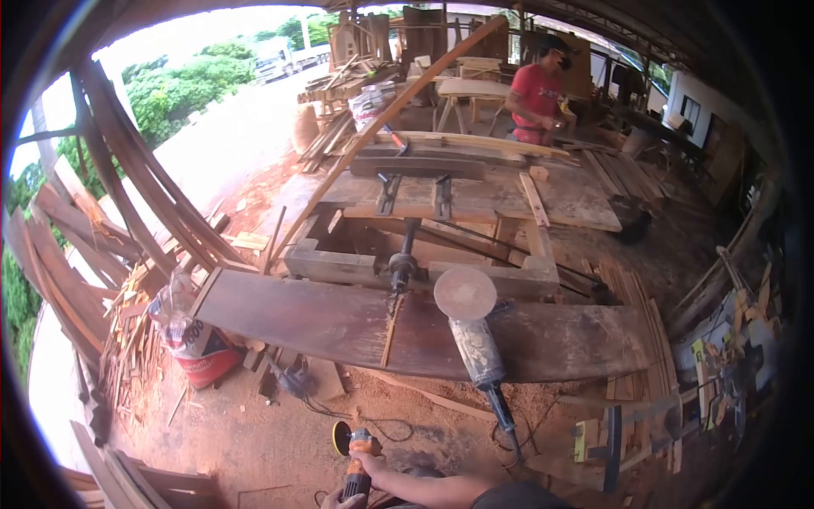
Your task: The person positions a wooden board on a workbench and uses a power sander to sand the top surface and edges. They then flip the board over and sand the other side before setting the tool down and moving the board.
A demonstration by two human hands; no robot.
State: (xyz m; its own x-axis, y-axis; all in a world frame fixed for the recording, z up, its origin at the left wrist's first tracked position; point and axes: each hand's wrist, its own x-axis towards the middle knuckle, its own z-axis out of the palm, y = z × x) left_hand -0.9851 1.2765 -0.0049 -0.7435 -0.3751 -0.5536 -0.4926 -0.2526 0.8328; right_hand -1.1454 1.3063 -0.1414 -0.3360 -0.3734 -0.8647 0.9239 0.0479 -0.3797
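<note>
An orange and black angle grinder (363, 445) with a yellow disc (342, 438) is held low, close to my body. My right hand (371, 466) wraps round its orange body behind the head. At the bottom edge my left hand (343, 500), partly cut off by the frame, closes on the rear of the same tool. Beyond them a long dark board (292, 316) lies across the bench. A larger sander with a round pale pad (465, 293) rests on this board, its handle pointing toward me. A metal bar clamp (402, 267) stands at the board's far edge.
A second worktop (500, 188) with clamps lies farther back, where a person in a red shirt (536, 95) stands. Cords and sawdust cover the floor (229, 441). A red-and-white sack (200, 352) stands left; leaning planks (127, 161) line that side. Clamps (612, 448) are at right.
</note>
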